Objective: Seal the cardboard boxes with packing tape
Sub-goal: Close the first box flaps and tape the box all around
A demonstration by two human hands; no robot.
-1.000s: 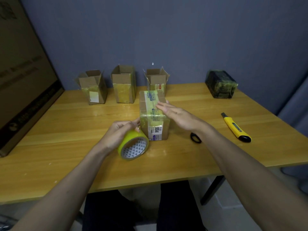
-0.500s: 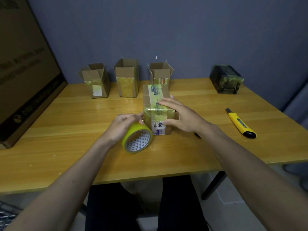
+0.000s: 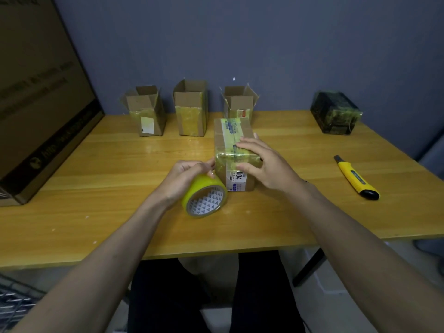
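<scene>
— Gripping the roll of yellow packing tape (image 3: 205, 198), the left hand (image 3: 185, 177) has its fingers curled over the top of the roll, just left of the closed cardboard box (image 3: 234, 152). Do you see it that way?

— Yes. The roll stands on edge on the wooden surface (image 3: 96, 188), its open core facing the camera, touching or almost touching the box's near left corner.

— And the right hand (image 3: 266, 164)?

— It lies on the box's near end, fingers fairly straight across the top along the yellowish tape strip, thumb (image 3: 243, 167) pressed down on the front face beside the white label marked 004. It presses rather than clasps.

— Where does the box sit?

— Near the middle of the surface, lengthwise away from the person, shiny tape wrapped over its near end.

— Behind it?

— Three open cardboard boxes in a row by the wall: the left one (image 3: 146, 111), the middle one (image 3: 191, 108), and the right one (image 3: 239, 102), which stands just behind the closed box. All have their flaps up.

— Anything else?

— A dark tape-wrapped package (image 3: 336, 112) at the far right, a yellow utility knife (image 3: 355, 177) well apart on the right, and a large flat carton (image 3: 40, 97) leaning at the left.
</scene>
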